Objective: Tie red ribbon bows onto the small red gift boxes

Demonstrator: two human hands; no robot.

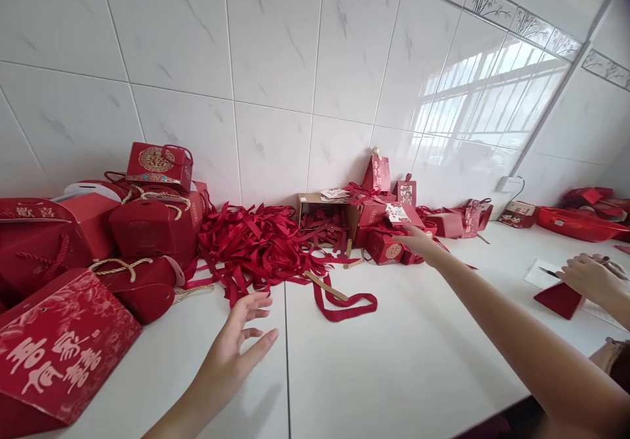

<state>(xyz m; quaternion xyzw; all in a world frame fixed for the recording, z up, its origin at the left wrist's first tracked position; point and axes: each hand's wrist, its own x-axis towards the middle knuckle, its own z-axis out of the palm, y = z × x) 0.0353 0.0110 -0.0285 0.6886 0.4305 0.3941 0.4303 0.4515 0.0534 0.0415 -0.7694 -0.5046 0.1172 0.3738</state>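
My left hand [241, 347] is held over the white table with its fingers apart and nothing in them. Just beyond it lies a heap of loose red ribbons [258, 242]. Near the middle of the table are a looped red ribbon [347, 311] and a flat tan strip [329, 287]. My right hand [417, 243] reaches to a pile of small red gift boxes [386, 247]. Directly above its fingers is a tilted red box with a white printed card [398, 214]. Its fingertips are partly hidden, so whether they grip this box I cannot tell.
Larger red gift boxes [152, 226] with rope handles are stacked at the left. An open cardboard carton [309, 199] holds more red pieces by the tiled wall. A red plastic basin [575, 224] stands far right. Another person's hands [593, 275] work with a red piece [558, 299] nearby.
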